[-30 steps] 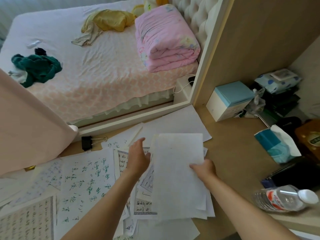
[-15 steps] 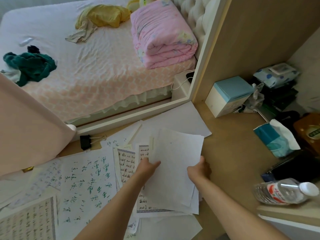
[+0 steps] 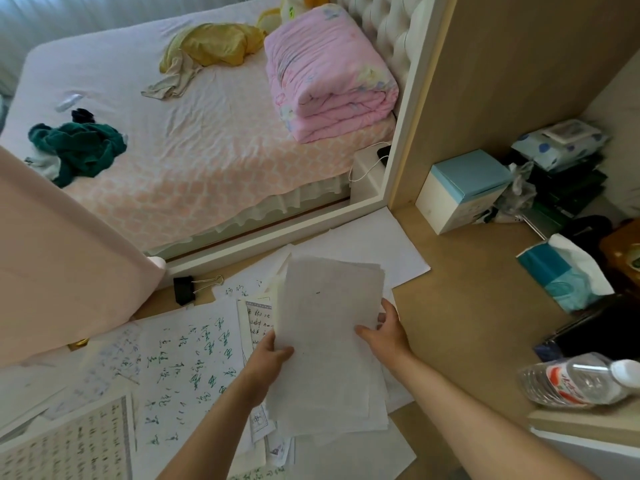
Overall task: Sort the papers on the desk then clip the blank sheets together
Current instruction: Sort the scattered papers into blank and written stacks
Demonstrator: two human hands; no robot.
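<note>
A second ago the left hand [image 3: 273, 355] hovered spread over the written pages, off the paper. It has since come across to the stack of blank sheets [image 3: 329, 341] and closed on its left edge, thumb on top and fingers underneath. The right hand [image 3: 384, 336] has kept its hold on the opposite edge, thumb laid on the face of the stack and fingers curled behind it. The sheets, fanned and skewed half a second ago, now sit more squarely on one another.

The stack lies between the two hands, its far end rising away from them. Its near end passes over loose papers on the counter [image 3: 460, 327]; I cannot tell whether it touches them.

Just left of the left hand lies a white page with green brush writing [image 3: 187, 368]. Further left and nearer the person is a gridded practice sheet [image 3: 69, 445]. Beyond the left hand, well apart from it, a black binder clip [image 3: 185, 289] rests on the counter with its wire handles pointing right. Beyond both hands a large blank sheet [image 3: 374, 244] sticks out from under the stack.

Right of the right hand is bare wood, then a teal tissue pack [image 3: 561, 271] and a water bottle [image 3: 581, 379] on its side.
</note>
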